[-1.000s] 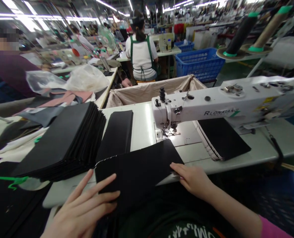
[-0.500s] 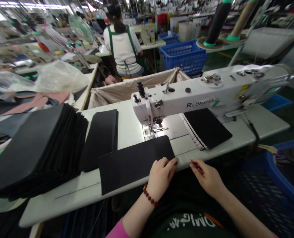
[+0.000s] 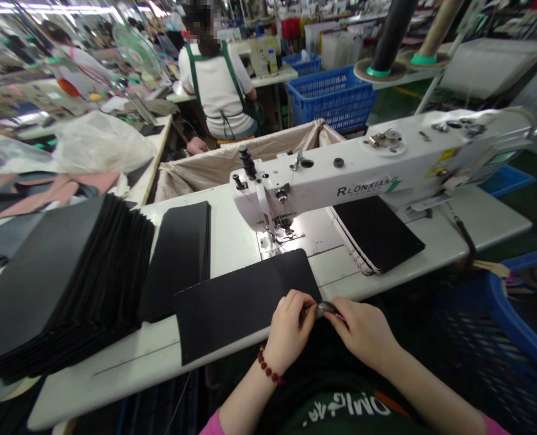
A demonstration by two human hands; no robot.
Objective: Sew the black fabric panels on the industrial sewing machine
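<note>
Your black panel (image 3: 245, 305) lies flat and slantwise on the bench (image 3: 114, 365), smooth and four-sided, its near-left corner at the front edge. Just beside its right end, your small grey item (image 3: 326, 307) looks rounded and shiny, partly hidden by your fingers (image 3: 309, 320).

Can't make out much of the small object (image 3: 326, 307) between the fingertips — the fingers cover part of it. Blue basket (image 3: 507, 326) at lower right runs off the edge, tall stack (image 3: 37, 266) gets cut off at left, both thread cones' tops are out of view — and the far background's just blurry.
</note>
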